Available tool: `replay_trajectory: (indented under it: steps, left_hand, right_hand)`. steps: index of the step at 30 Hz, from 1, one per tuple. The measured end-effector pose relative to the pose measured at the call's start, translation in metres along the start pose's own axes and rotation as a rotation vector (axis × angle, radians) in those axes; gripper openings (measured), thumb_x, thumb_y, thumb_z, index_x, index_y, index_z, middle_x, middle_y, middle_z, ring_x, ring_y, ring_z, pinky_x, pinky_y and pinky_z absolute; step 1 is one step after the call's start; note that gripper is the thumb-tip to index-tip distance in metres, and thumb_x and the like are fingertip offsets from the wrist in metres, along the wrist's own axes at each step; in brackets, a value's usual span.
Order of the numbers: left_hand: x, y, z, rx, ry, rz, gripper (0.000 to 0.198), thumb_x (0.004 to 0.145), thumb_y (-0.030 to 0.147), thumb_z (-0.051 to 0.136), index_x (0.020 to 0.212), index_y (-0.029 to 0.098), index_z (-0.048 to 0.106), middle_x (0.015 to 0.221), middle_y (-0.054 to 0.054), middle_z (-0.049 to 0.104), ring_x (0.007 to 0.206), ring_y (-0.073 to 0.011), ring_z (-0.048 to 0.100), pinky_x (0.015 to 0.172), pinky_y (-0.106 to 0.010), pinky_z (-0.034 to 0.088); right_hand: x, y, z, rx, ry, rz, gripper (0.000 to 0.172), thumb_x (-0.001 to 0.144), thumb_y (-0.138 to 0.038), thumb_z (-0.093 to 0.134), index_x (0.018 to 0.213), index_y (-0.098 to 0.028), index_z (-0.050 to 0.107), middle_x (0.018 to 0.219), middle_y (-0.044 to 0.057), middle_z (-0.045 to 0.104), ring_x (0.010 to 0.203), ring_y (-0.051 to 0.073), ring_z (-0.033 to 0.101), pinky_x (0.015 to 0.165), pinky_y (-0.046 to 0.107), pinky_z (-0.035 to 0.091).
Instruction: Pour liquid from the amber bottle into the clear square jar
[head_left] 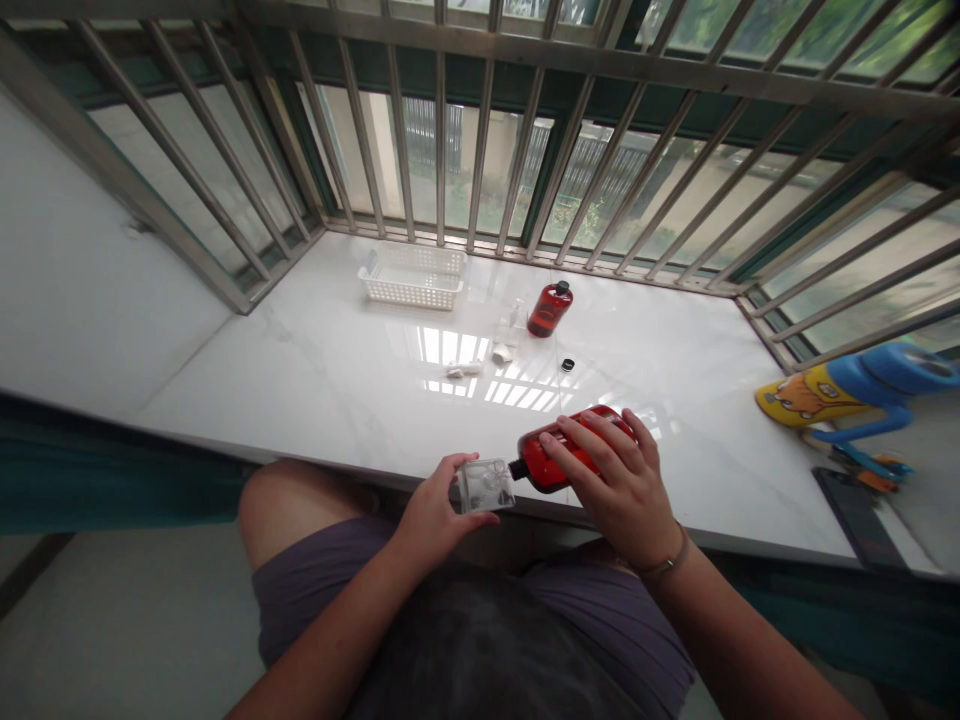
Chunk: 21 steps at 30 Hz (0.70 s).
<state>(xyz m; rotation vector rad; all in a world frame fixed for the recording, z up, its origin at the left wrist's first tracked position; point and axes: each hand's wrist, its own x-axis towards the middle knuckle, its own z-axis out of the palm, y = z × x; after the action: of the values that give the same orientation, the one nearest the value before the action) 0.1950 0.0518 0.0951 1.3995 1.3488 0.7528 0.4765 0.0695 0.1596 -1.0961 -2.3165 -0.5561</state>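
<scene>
My left hand (pixel 439 508) grips a small clear square container (pixel 487 488) near the counter's front edge. In my right hand (pixel 619 485) is a red bottle (pixel 544 462), tipped on its side with its dark neck at the container's mouth. Whether liquid is flowing out is too small to tell. A black cap (pixel 568 365) lies on the counter beyond the tilted bottle. Farther back stands a second red bottle (pixel 550 310) with its black cap on. Left of it are a clear pump top (pixel 515 315) and a small white piece (pixel 502 353).
A white perforated basket (pixel 412 280) sits at the back left of the white marbled counter (pixel 315 370). A white tube-like item (pixel 465 370) lies mid-counter. To the right are a blue and yellow drinking bottle (pixel 840 385) and a dark phone-like slab (pixel 855 515). Metal window bars (pixel 491 150) rise behind.
</scene>
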Motion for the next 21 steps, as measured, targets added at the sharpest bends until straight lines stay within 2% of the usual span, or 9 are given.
replay_trajectory:
  steps: [21]
  left_hand:
    - [0.0013, -0.0017, 0.0023, -0.033, -0.006, -0.01, 0.082, 0.065, 0.029, 0.1, 0.137, 0.029, 0.061, 0.139, -0.006, 0.073, 0.127, -0.0319, 0.069, 0.113, -0.045, 0.052]
  right_hand:
    - [0.0038, -0.0007, -0.0008, 0.016, 0.016, -0.011, 0.053, 0.097, -0.008, 0.07, 0.147, -0.028, 0.065, 0.146, 0.008, 0.07, 0.14, 0.031, 0.059, 0.129, 0.063, 0.034]
